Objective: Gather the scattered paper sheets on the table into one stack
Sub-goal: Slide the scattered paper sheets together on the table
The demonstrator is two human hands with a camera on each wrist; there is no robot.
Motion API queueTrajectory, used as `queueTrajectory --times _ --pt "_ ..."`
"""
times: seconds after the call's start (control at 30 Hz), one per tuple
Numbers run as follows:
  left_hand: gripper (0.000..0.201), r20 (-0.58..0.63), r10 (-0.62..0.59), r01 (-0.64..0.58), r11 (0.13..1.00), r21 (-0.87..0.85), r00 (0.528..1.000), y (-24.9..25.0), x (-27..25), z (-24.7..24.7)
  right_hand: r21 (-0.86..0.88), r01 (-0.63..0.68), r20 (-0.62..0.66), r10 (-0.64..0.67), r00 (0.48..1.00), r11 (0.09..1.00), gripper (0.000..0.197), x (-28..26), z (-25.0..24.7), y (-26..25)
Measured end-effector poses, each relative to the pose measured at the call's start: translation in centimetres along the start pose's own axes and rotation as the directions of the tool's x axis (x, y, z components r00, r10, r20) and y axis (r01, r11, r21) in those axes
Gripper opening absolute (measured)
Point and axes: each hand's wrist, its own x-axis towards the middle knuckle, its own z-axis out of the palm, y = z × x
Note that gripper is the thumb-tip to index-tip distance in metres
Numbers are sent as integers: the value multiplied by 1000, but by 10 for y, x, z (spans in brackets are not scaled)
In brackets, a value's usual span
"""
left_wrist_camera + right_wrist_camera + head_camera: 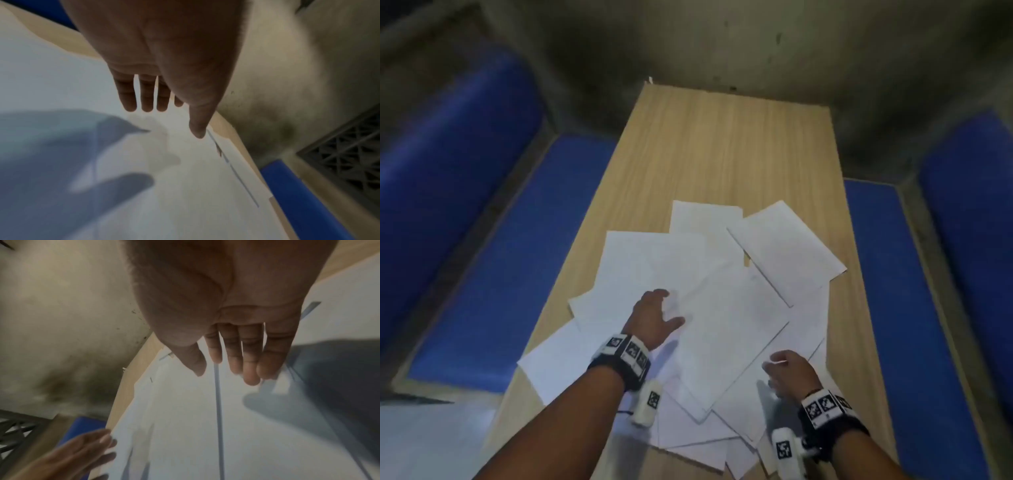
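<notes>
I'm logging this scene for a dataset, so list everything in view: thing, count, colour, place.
loose paper sheets: many overlapping, exact count unclear, white, spread over the near half of the table.
long wooden table: one, light tan, centre.
padded benches: two, blue, one on each side of the table.
wall: grey, stained, beyond the table.
wrist bands with black-and-white markers: two, one on each wrist.
left hand: fingers straight, over the sheets.
right hand: fingers straight, over the sheets.
</notes>
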Motion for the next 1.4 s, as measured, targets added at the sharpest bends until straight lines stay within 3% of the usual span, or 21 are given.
queueTrajectory --times 0.1,0.27,0.33,0.4,0.47,0.53,0.63,0.77,0.9,1.1,1.2,1.3,1.4 --pt "91 25 -55 52 992 113 998 15 20 15 -188 41 -11 -44 999 981 27 14 11 1" --pt "80 64 -144 107 912 395 988 26 28 35 -309 107 -51 -129 990 945 20 9 13 5" --pt "73 104 -149 108 940 324 983 24 31 39 -315 123 -47 -145 988 941 17 9 12 6" --pt "54 149 -139 107 972 207 979 21 30 39 -309 109 -39 -127 991 945 17 10 9 3" --pt "26 121 -130 122 990 78 984 18 23 29 -270 93 -42 -108 993 958 19 13 2 -8" --pt "15 42 -156 159 984 -82 987 7 12 13 -287 134 -71 -161 984 948 21 21 -12 -28" --pt "21 -97 -249 234 962 -140 964 -22 -16 -17 -368 223 -134 -288 948 903 24 46 -41 -75" --pt "28 -145 -485 474 874 -107 862 -58 -47 -36 -450 302 -267 -449 853 841 40 104 -78 -140" --pt "68 -156 -609 621 783 42 778 -79 -51 -23 -588 206 -371 -487 790 782 63 164 -101 -185" --pt "107 -286 -651 642 754 -140 703 -68 -32 -10 -666 31 -343 -343 875 745 92 219 -106 -194" --pt "114 -290 -693 640 721 -266 660 -70 -23 -8 -733 -60 -377 -331 865 677 91 228 -100 -190" --pt "111 -297 -687 627 726 -282 663 -77 -18 -8 -729 -142 -419 -272 866 670 98 230 -104 -193" --pt "90 -285 -709 631 704 -326 644 -76 -15 -10 -742 -174 -409 -231 883 648 108 234 -115 -196"
